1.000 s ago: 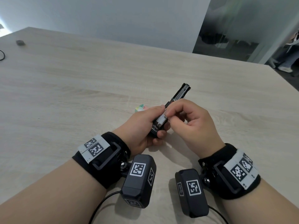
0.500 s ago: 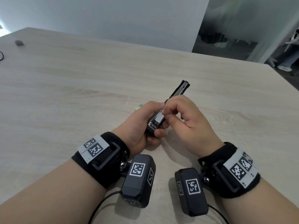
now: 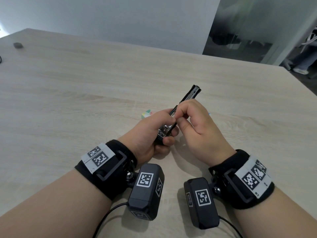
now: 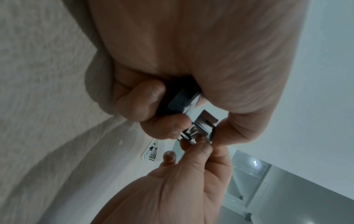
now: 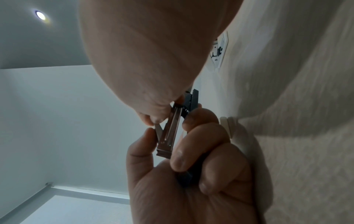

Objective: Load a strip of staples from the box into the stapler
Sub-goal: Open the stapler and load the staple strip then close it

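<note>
above the tabletop (image 3: 85, 93), the left hand (image 3: 145, 134) gripped the opened stapler (image 3: 190, 95). the right hand (image 3: 197, 124) pinched its metal staple channel (image 5: 170, 133), fingers (image 5: 159, 115) curled tight.

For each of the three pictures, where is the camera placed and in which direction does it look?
Head: on the head, looks forward and down at the table; both forearms, left hand and right hand on the stapler.
Left wrist: under the left wrist, looks along the palm to the fingers gripping the stapler; right hand opposite.
Right wrist: under the right wrist, looks along the palm; left hand opposite holds the stapler.
All views share the stapler and both hands.
</note>
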Available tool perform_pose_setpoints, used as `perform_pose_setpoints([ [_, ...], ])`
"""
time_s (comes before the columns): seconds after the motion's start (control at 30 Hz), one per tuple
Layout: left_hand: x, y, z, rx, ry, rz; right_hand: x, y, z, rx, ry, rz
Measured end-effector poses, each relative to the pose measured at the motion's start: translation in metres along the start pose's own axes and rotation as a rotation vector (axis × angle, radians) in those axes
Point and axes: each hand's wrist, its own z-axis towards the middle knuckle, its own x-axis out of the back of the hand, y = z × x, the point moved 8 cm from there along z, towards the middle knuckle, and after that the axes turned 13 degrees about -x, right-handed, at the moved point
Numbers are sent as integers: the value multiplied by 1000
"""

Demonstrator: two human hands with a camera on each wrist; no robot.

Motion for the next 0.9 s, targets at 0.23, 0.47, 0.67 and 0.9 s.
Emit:
perform_pose_setpoints([
  [0.23,2,-3,1,25,32,-29,2,5,0,-66,28,19],
  [0.47,0,-2,0,28,34,-31,10,16,0,-202,110,85],
  [0.67,2,-2,0,23,57,0,11,14,-1,-206,94,136],
  [0.9,2,-1,0,15,66,30,9,6,-3,-170,74,212],
])
